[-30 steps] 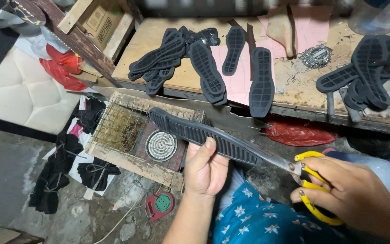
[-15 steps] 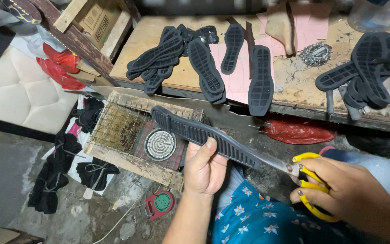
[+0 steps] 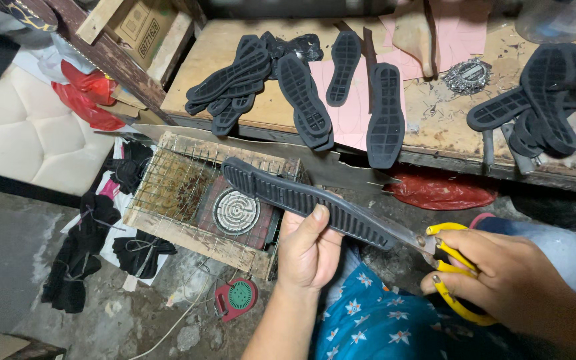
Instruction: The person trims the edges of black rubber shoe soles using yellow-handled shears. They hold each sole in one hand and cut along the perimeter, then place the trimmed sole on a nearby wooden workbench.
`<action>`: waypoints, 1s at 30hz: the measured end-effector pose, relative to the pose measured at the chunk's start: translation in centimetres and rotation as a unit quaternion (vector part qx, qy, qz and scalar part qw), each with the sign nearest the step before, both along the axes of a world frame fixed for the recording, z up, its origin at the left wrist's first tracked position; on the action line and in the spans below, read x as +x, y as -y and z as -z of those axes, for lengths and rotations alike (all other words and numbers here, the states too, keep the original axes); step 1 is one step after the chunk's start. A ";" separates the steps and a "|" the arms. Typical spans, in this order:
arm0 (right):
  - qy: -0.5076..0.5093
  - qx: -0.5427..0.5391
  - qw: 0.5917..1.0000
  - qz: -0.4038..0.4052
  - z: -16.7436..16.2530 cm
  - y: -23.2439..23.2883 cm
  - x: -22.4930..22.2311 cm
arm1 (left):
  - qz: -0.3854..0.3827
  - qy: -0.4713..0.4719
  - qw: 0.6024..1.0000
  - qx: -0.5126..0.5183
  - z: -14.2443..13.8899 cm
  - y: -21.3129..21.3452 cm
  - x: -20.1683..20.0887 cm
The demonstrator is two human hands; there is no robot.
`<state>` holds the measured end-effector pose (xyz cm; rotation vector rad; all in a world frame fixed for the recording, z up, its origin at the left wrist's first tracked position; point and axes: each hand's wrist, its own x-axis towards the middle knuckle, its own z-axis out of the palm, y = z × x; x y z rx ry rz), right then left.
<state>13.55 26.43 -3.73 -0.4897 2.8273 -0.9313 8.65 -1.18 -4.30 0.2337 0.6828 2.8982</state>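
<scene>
A: Trimming a sole's edge. Head view: left hand (image 3: 309,250) is gripping the black sole (image 3: 305,200) from below, thumb lying across the ribbed tread, fingers curled shut round it. It's being held in the air over the lap, above the wire-topped heater box (image 3: 201,200).

B: Right hand?

A: Right hand (image 3: 505,283) is closed thru the yellow scissors (image 3: 449,257), blades running along the sole's near end, by its lower edge. Can't tell how far the blades are parted.

B: Step in hand?

A: Mid-cut, I'd say. Next move prob. needs the left turning the sole so the blades are following the curve w/o biting into the tread.

B: Bench?

A: Bench (image 3: 261,110) is carrying more soles (image 3: 385,117).
</scene>
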 end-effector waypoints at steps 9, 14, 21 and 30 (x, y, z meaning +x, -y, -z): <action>0.151 0.030 0.985 0.084 -0.5 0.4 -0.3 | 0.020 0.001 1.000 -0.004 0.1 0.2 -0.1; 0.010 -0.024 0.999 0.020 -1.6 1.1 -0.5 | 0.030 0.007 0.999 -0.021 0.3 0.1 0.1; 0.113 0.064 0.989 0.070 -1.4 0.8 -0.2 | 0.034 0.005 0.999 -0.029 0.4 0.0 0.3; 0.050 0.045 0.997 0.026 0.0 0.1 0.1 | 0.042 0.003 0.998 -0.050 0.5 0.4 0.0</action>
